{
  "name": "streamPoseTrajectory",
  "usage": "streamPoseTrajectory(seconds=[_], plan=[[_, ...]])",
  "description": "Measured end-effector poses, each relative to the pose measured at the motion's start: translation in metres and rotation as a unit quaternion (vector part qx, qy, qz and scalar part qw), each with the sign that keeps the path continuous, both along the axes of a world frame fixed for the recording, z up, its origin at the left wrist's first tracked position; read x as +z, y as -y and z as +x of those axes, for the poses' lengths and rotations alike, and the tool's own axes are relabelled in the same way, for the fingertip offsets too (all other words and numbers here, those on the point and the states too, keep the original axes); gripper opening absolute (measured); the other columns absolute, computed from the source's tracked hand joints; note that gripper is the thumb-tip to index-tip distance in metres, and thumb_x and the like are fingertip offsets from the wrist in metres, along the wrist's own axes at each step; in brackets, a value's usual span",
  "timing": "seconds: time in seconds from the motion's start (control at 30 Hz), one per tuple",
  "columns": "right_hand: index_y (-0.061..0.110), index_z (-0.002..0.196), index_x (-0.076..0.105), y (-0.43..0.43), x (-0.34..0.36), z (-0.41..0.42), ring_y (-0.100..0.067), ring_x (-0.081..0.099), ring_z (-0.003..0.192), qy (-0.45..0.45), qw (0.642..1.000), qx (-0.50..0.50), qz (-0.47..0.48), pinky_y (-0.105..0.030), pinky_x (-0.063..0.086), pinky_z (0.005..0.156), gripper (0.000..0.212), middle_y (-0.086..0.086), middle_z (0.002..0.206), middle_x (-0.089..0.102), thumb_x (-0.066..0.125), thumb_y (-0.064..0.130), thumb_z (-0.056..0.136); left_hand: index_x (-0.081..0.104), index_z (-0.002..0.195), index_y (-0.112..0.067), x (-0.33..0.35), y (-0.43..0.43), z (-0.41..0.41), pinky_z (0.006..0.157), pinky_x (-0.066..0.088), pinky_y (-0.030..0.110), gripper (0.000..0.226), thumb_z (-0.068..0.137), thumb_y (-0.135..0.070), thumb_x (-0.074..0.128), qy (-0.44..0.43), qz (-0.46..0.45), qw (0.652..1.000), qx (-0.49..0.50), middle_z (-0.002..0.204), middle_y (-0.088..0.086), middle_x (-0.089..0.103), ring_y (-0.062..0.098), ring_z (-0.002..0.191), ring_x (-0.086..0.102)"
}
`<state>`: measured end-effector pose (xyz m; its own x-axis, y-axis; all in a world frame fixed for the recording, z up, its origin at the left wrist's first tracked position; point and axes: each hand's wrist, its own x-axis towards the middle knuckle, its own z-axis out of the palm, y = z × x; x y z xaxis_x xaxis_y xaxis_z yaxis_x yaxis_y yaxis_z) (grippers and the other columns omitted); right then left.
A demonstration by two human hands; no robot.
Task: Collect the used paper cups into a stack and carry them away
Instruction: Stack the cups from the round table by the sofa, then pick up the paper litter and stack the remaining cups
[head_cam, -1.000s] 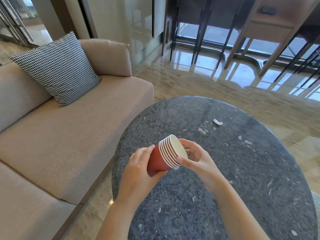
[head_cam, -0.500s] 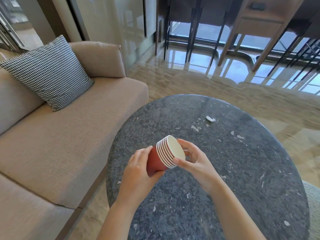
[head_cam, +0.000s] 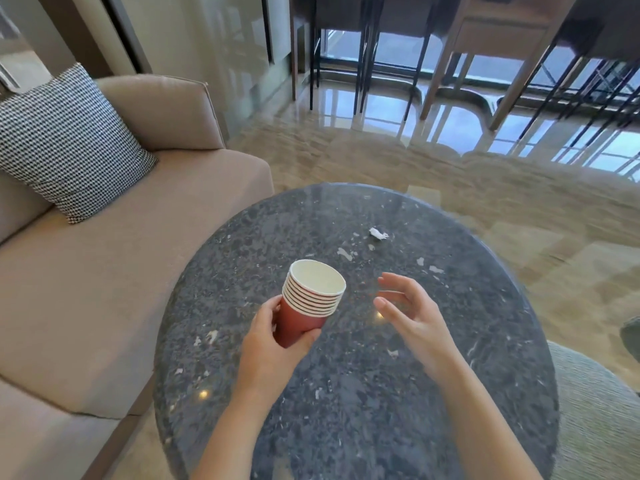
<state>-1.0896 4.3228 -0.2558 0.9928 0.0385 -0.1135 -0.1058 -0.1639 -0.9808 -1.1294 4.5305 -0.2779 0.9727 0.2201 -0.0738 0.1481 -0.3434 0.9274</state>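
Holding the stack of paper cups (head_cam: 309,299) is all on the left hand (head_cam: 273,344) here, just left of the frame's centre. That grip wraps the red wall of the bottom cup: fingers curl round the left side, the thumb presses underneath on the right. The stack leans a little, mouth up and toward the upper right, so you look straight into the cream inside of the top cup. White rims are bunched one over another above the hand, and they stick out well past the fingers. The whole stack seems to be held up above the counter (head_cam: 450,393), not resting on it.

The right hand (head_cam: 412,315) is off to the right of the cups, clearly apart from them, with a gap of dark stone showing between. It's loose and spread, palm facing left toward the stack, fingers gently curved, nothing in it.

The counter is a round slab of dark speckled stone filling the lower middle of the frame. A small crumpled white scrap (head_cam: 378,233) lies on it above and right of the cups, toward the far edge.

A beige sofa (head_cam: 104,289) runs down the left side, with a black-and-white checked cushion (head_cam: 65,143) in the upper left. Across the top right, thin dark chair legs (head_cam: 363,57) stand on a glossy floor.
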Motion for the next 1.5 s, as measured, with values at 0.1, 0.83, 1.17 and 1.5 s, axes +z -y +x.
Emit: streamPoseTrajectory(seconds=[0.1,0.83,1.17,1.5], plan=[[0.026,0.111,0.055,0.028,-0.007,0.014,-0.017,0.059,0.103,0.002,0.999,-0.012,-0.044,-0.036,0.051,0.085,0.033,0.003,0.116,0.059,0.066,0.025,0.081,0.046,0.098,-0.051,0.001,0.018,0.010,0.069,0.044,0.008,0.054,0.065,-0.027,0.082,-0.005,-0.014,1.000,0.023,0.103,-0.023,0.057,-0.005,0.097,0.056],[0.019,0.109,0.060,0.099,-0.089,0.180,-0.008,0.055,0.093,0.019,0.972,0.067,-0.226,-0.021,0.038,0.079,0.025,0.008,0.104,0.057,0.064,0.022,0.084,0.051,0.111,-0.034,-0.046,0.086,0.108,0.077,0.045,0.020,0.071,0.048,-0.058,0.073,-0.066,-0.079,0.983,0.153,0.105,-0.020,0.060,0.002,0.096,0.060],[0.015,0.112,0.061,0.070,-0.123,0.232,-0.009,0.052,0.087,0.052,0.964,0.082,-0.248,-0.010,0.034,0.071,0.033,0.008,0.097,0.052,0.068,0.018,0.081,0.052,0.102,-0.040,-0.060,0.082,0.138,0.067,0.044,0.015,0.064,0.046,-0.063,0.070,-0.084,-0.072,0.978,0.178,0.101,-0.021,0.062,-0.012,0.086,0.059],[0.006,0.101,0.066,0.055,-0.134,0.245,-0.022,0.054,0.085,0.093,0.945,0.121,-0.289,-0.026,0.042,0.074,0.019,-0.005,0.094,0.054,0.066,0.008,0.082,0.049,0.110,-0.038,-0.069,0.081,0.149,0.070,0.042,0.013,0.070,0.047,-0.063,0.069,-0.102,-0.057,0.976,0.184,0.105,-0.022,0.059,-0.016,0.089,0.055]])
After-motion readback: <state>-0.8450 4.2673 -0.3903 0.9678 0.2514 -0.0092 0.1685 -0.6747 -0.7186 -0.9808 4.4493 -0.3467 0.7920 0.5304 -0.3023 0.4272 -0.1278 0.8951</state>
